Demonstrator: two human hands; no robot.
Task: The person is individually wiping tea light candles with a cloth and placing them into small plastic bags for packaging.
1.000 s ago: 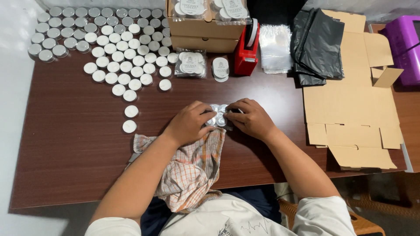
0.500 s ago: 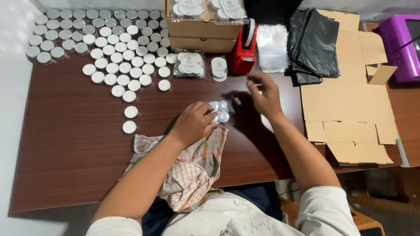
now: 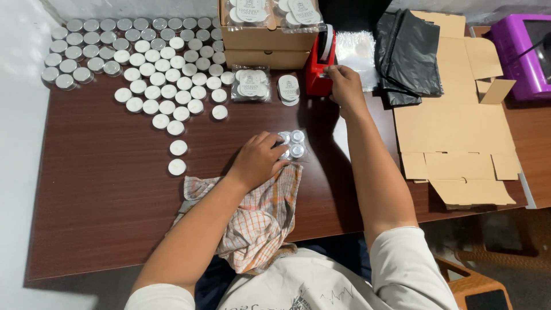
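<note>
The left hand (image 3: 259,158) rests palm-down on the dark brown wooden table (image 3: 103,195), its curled fingers pressed against a small clear-wrapped pack of round silver tins (image 3: 293,144) that lies near the middle of the table, just above a checked orange-and-white cloth (image 3: 261,215) draped over the near edge. At least 3 tin tops show past the fingertips; the rest of the pack is hidden under the hand, and I cannot tell whether the fingers grip it or only hold it down. The right hand (image 3: 344,83) is stretched far forward, well apart from the pack, its fingers bent at the front of a red tape dispenser (image 3: 318,66), touching the spot where the tape roll sits; whether tape is pinched between them is too small to tell. Behind the dispenser stand 2 stacked brown cardboard boxes (image 3: 264,46) with wrapped packs on top. To the left a large field of loose round white-topped and silver tins (image 3: 155,74) covers the table. To the right lie crumpled black plastic bags (image 3: 410,54), flattened cardboard sheets (image 3: 459,132) and a purple box (image 3: 525,54).
</note>
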